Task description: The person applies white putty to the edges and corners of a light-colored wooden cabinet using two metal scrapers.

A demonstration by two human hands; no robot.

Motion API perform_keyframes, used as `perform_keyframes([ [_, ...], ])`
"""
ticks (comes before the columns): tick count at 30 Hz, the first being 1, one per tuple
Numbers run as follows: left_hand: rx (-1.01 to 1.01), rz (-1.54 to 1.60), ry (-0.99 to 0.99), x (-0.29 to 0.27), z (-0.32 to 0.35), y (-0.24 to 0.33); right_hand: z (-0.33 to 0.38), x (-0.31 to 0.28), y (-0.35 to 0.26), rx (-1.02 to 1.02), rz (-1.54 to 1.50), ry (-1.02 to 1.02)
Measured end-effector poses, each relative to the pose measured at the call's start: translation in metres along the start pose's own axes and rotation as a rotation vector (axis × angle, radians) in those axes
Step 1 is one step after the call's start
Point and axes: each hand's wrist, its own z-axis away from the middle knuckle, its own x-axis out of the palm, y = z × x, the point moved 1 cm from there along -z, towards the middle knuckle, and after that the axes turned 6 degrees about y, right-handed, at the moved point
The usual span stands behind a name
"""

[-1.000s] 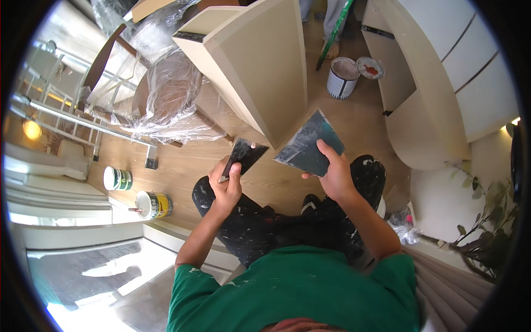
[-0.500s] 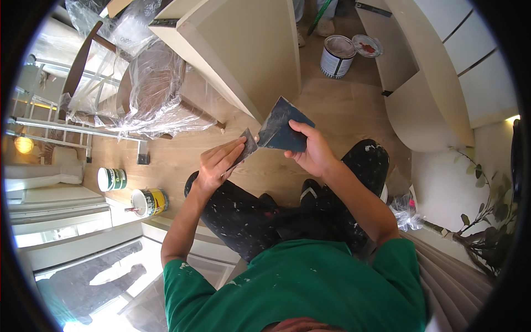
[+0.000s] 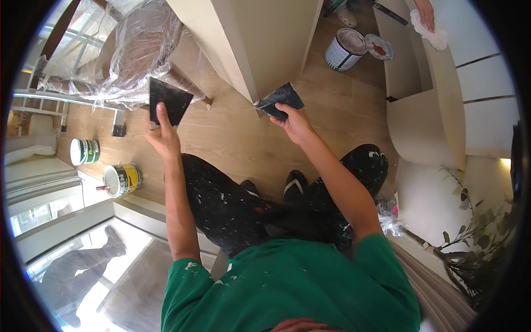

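Note:
My left hand point(image 3: 161, 134) holds a wide dark putty blade point(image 3: 168, 98) upright, raised out to the left over the wooden floor. My right hand point(image 3: 296, 123) grips a second dark putty blade point(image 3: 280, 98), whose tip touches the lower corner of a cream cabinet panel point(image 3: 260, 39) standing in front of me. I crouch low in paint-spattered dark trousers point(image 3: 232, 199) and a green shirt. The two blades are well apart.
An open paint can point(image 3: 344, 50) and its lid point(image 3: 379, 47) stand at the back right, where another person's hand point(image 3: 426, 14) wipes a cream cabinet point(image 3: 420, 83) with a cloth. Plastic-wrapped furniture point(image 3: 133, 55) sits at left, with two cans point(image 3: 121, 179) near a glass door. A plant point(image 3: 475, 232) is at right.
The two blades, held together half a second ago, have separated. My left hand moved left with its blade; my right hand brought its blade to the panel's corner.

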Motion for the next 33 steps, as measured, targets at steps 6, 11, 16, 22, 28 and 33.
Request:
perform_keyframes([
  [6,-0.117,-0.177,-0.084,-0.01,-0.006,-0.012,-0.039,0.004,0.019,-0.067,0.069,0.164],
  [11,-0.085,-0.104,-0.058,-0.005,-0.005,-0.011,-0.047,0.007,0.026,-0.101,0.121,0.231],
  [16,-0.064,-0.034,-0.046,-0.004,-0.005,-0.011,-0.044,0.015,0.026,-0.116,0.127,0.222],
  [22,-0.042,-0.042,-0.065,-0.003,-0.006,-0.014,-0.042,0.022,0.018,-0.126,0.114,0.212],
  [28,-0.06,-0.039,-0.056,-0.005,-0.005,-0.015,-0.023,0.052,-0.012,-0.13,0.047,0.201],
  [33,-0.059,-0.055,-0.068,-0.005,-0.006,-0.013,-0.012,0.056,-0.024,-0.171,0.021,0.168],
])
